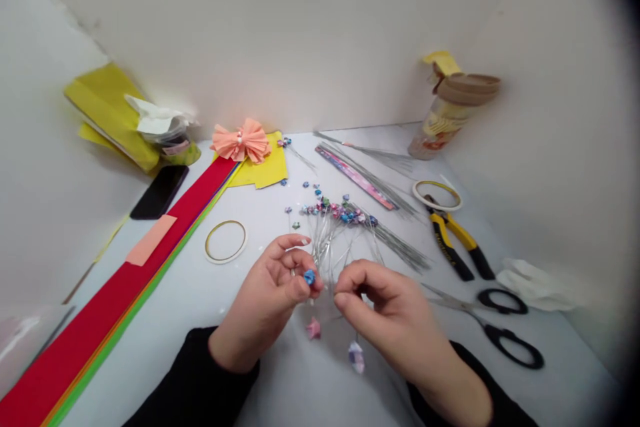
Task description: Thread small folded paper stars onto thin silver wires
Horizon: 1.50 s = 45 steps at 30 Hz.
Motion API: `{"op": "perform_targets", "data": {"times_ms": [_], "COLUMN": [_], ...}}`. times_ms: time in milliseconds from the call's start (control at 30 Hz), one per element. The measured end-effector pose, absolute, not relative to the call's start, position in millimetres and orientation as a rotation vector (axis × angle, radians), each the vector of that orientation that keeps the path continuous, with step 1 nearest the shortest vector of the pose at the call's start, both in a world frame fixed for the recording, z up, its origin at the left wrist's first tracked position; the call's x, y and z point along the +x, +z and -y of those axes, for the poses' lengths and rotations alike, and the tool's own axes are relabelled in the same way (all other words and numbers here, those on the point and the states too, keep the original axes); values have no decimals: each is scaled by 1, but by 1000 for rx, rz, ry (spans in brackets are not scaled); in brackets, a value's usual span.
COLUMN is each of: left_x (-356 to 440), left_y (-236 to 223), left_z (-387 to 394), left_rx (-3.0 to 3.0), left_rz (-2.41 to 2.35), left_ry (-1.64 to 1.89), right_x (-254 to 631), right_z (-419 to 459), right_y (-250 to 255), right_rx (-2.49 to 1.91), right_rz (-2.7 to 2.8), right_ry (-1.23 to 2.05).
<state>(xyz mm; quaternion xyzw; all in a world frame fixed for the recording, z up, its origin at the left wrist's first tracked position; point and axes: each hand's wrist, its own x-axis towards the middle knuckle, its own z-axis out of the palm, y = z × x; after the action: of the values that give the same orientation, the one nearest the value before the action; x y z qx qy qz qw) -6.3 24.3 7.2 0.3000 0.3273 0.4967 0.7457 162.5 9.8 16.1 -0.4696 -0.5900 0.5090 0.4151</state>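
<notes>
Single view: head cam, above and behind the bundle of florist wires (345, 240), facing forward and down at it, fairly close range.

A paper star (309, 277) sits in the left hand (263, 300), with wire stems (340, 227) on the desk (260, 207) behind it. Paper strips (115, 327) and a tape roll (226, 241) lie further left; pliers (453, 237) and scissors (480, 320) lie right of the right hand (380, 307).

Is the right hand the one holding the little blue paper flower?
No, the little blue paper flower is pinched in the fingers of the left hand, and the right hand is beside it.
</notes>
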Motion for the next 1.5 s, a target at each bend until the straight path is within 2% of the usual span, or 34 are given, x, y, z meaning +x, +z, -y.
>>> {"op": "perform_targets", "data": {"times_ms": [633, 1500], "left_x": [-12, -11], "left_y": [-1, 11], "left_z": [-21, -18], "left_rx": [713, 682], "left_rz": [-753, -778], "left_ry": [1051, 1075], "right_x": [161, 160], "right_z": [-7, -7], "right_y": [23, 23], "right_rx": [-1195, -1197], "right_rz": [1539, 1566], "right_ry": [1225, 1119]}}
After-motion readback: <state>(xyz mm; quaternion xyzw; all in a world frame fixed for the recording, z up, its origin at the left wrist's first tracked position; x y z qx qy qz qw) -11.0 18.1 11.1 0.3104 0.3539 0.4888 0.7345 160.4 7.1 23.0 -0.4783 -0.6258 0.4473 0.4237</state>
